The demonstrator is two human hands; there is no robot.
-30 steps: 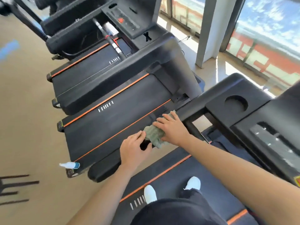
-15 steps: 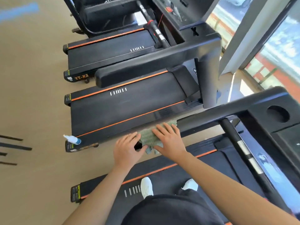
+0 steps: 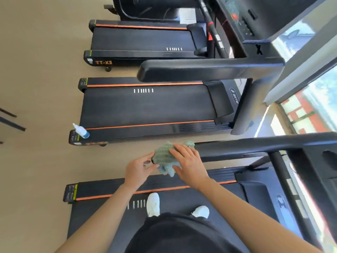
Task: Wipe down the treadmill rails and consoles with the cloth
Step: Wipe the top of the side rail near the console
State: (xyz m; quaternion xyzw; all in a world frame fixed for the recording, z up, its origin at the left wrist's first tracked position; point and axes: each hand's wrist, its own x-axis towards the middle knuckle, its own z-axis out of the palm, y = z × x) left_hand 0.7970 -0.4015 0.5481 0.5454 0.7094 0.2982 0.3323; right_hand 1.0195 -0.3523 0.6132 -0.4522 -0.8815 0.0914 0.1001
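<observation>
A green cloth point(image 3: 164, 156) is draped over the near end of my treadmill's black left rail point(image 3: 255, 146). My right hand point(image 3: 189, 161) lies flat on the cloth with straight fingers, pressing it onto the rail. At the cloth's near edge, the thumb and fingers of my left hand point(image 3: 139, 167) pinch it around the rail's tip. The rail end is hidden beneath the cloth. My treadmill's console point(image 3: 326, 161) is cut off at the right edge.
A small white-and-blue spray bottle point(image 3: 81, 131) lies on the rear corner of the neighbouring treadmill point(image 3: 145, 106). That machine's rail point(image 3: 200, 70) runs parallel farther off. A third treadmill point(image 3: 138, 41) stands beyond. Windows line the right side.
Both hands and the cloth slid back along the rail to its near end. The camera tilted down and swung left.
</observation>
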